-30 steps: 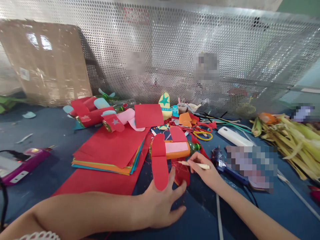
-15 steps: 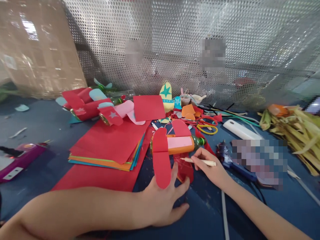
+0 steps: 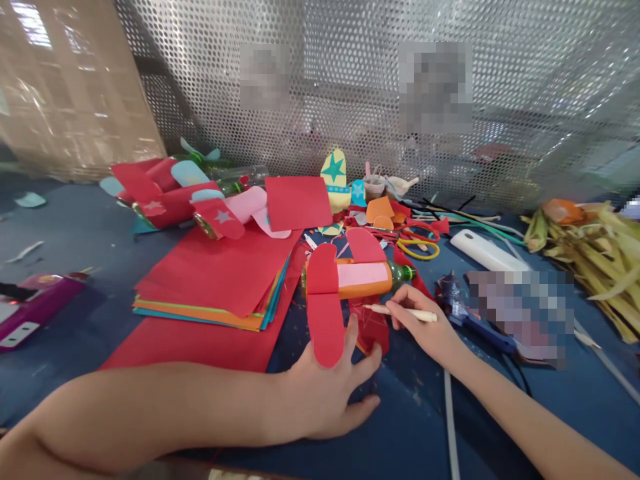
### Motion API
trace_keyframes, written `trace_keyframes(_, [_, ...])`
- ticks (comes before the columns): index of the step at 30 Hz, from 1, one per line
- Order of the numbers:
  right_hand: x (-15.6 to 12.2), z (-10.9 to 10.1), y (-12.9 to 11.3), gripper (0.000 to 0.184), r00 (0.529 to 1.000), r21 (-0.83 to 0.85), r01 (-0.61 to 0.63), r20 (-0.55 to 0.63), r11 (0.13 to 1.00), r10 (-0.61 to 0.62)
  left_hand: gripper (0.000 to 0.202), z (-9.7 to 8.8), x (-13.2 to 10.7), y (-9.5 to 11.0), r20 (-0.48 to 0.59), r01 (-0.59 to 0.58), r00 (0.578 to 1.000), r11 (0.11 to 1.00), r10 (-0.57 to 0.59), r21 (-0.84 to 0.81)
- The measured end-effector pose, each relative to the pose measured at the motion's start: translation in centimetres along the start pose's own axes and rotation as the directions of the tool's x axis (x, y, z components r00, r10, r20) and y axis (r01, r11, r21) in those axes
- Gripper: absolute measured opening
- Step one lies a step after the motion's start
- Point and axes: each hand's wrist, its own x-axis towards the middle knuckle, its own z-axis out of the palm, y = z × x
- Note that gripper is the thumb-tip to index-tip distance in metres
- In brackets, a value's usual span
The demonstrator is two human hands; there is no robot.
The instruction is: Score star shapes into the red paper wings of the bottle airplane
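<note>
A toy airplane made from a green bottle (image 3: pixel 399 273) lies on the table, its body wrapped in orange and pale pink paper, with red paper wings (image 3: pixel 325 327). My left hand (image 3: pixel 333 393) rests beneath the near wing with fingers spread, fingertips on the lower red paper piece (image 3: pixel 371 327). My right hand (image 3: pixel 425 320) pinches a slim cream pen (image 3: pixel 407 313), its tip on that red piece. Thin pale star-like lines show there under the tip. Part of my left hand is hidden behind the wing.
Stacked coloured paper (image 3: pixel 215 273) lies left, a purple glue gun (image 3: pixel 43 303) beyond it. Finished red paper planes (image 3: pixel 175 200) stand behind. Scissors (image 3: pixel 420 247), a white stick-like tool (image 3: pixel 487 250), a blue glue gun (image 3: pixel 475 327) and dried husks (image 3: pixel 595 260) are on the right. A perforated metal panel (image 3: pixel 350 87) closes the back.
The camera view has shifted slightly, moving the scene up. My right hand and the pen tip have moved a little over the red piece, and the pale lines look clearer. My left hand stays put.
</note>
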Motion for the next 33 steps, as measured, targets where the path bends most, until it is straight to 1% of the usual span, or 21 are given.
trace_keyframes(6, [0.08,-0.11,0.14,0.022,1.000,-0.019,0.028,0.004,0.999,-0.028,0.056,-0.12,-0.02,-0.06,-0.044,-0.013,0.999,1.000,0.013,0.018])
trace_keyframes(15, [-0.02,-0.25,0.07,0.021,0.999,-0.033,0.037,0.017,0.999,-0.037,0.057,0.45,-0.03,-0.16,-0.061,-0.032,0.998,0.999,0.033,0.018])
trace_keyframes(21, [-0.09,-0.24,-0.13,0.021,0.999,-0.048,0.035,0.010,0.998,-0.034,0.055,0.66,-0.09,-0.23,-0.035,-0.078,0.996,0.996,0.079,0.032])
trace_keyframes(25, [-0.23,-0.34,-0.04,0.023,0.999,-0.050,0.016,0.030,0.999,-0.014,0.056,0.72,-0.10,-0.25,-0.034,-0.064,0.997,0.998,0.064,0.010])
trace_keyframes(29, [-0.21,-0.33,0.09,0.022,1.000,-0.043,0.004,0.007,0.999,-0.003,0.055,0.51,-0.10,-0.21,-0.026,-0.071,0.997,0.997,0.072,0.007])
trace_keyframes(33, [-0.10,-0.22,-0.13,0.025,1.000,-0.045,0.006,0.020,0.999,-0.005,0.055,0.30,-0.06,-0.18,-0.025,-0.059,0.998,0.998,0.059,-0.002])
